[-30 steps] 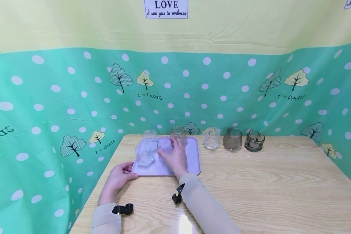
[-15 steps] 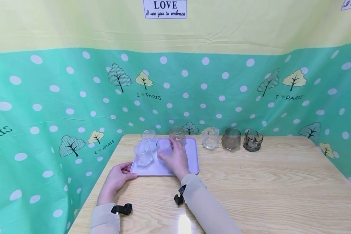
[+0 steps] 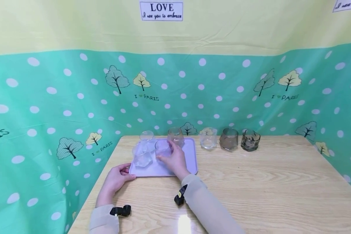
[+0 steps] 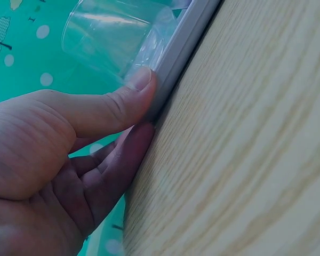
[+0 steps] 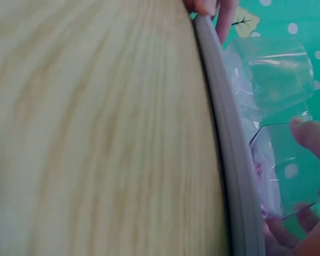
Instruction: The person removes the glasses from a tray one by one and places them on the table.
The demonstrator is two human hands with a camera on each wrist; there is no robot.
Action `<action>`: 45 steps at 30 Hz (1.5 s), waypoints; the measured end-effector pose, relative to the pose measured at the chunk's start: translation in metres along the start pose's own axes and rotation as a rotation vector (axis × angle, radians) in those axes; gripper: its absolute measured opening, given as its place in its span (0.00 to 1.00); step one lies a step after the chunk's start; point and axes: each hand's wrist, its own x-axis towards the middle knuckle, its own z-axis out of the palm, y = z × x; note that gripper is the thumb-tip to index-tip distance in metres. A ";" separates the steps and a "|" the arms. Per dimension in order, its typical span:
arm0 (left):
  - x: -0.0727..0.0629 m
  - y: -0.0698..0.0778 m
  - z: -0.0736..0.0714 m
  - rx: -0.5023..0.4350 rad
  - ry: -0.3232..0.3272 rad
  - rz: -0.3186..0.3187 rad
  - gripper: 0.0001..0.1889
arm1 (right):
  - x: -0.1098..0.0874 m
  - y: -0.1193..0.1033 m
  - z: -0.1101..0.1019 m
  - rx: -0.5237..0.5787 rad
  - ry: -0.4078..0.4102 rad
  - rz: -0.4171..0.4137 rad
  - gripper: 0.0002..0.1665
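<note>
A lilac tray [image 3: 190, 159] lies at the back left of the wooden table, bearing several drinking glasses. My left hand [image 3: 117, 178] holds the tray's front left corner, the thumb [image 4: 141, 80] on its rim and the fingers at its side. With my right hand [image 3: 176, 162] I grip a clear drinking glass [image 3: 161, 150] standing upright over the middle of the tray, thumb and fingers on opposite sides. Left of it is a clear faceted glass [image 3: 142, 158], with another clear glass [image 3: 146, 139] behind. A pale amber glass [image 3: 175, 134] stands at the back, partly behind my right hand.
To the right of the tray, a clear glass [image 3: 208, 140], a brown glass [image 3: 228, 139] and a dark grey glass [image 3: 250, 141] stand in a row along the table's back edge. A green and yellow patterned cloth [image 3: 216, 78] hangs behind the table [image 3: 260, 188].
The head view has shifted slightly, so the scene sits a little further left in it. Both hands keep their hold on the tray and the glass.
</note>
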 end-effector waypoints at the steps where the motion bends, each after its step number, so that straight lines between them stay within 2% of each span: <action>1: 0.000 0.000 0.000 -0.001 -0.002 -0.001 0.37 | -0.001 0.000 0.000 0.019 -0.002 0.008 0.58; 11: -0.001 -0.002 -0.003 0.018 -0.014 0.003 0.37 | -0.008 -0.001 -0.019 0.221 -0.018 0.133 0.57; 16: 0.000 -0.001 -0.002 0.023 -0.022 0.011 0.37 | -0.014 0.001 -0.036 0.284 -0.011 0.143 0.56; 20: 0.001 -0.003 -0.002 0.028 -0.020 0.016 0.37 | -0.022 0.001 -0.052 0.352 -0.037 0.130 0.54; 26: 0.001 -0.003 -0.001 0.022 -0.020 0.020 0.37 | -0.034 0.010 -0.080 0.388 -0.087 0.111 0.52; 30: 0.002 -0.004 -0.002 0.019 -0.020 0.024 0.37 | -0.039 0.020 -0.102 0.411 -0.093 0.093 0.51; 36: 0.001 -0.003 0.000 0.015 -0.022 0.019 0.37 | -0.040 0.037 -0.139 0.391 -0.090 0.060 0.52; 45: 0.000 -0.001 0.000 0.020 -0.014 0.010 0.38 | -0.040 0.068 -0.193 0.348 -0.143 0.036 0.53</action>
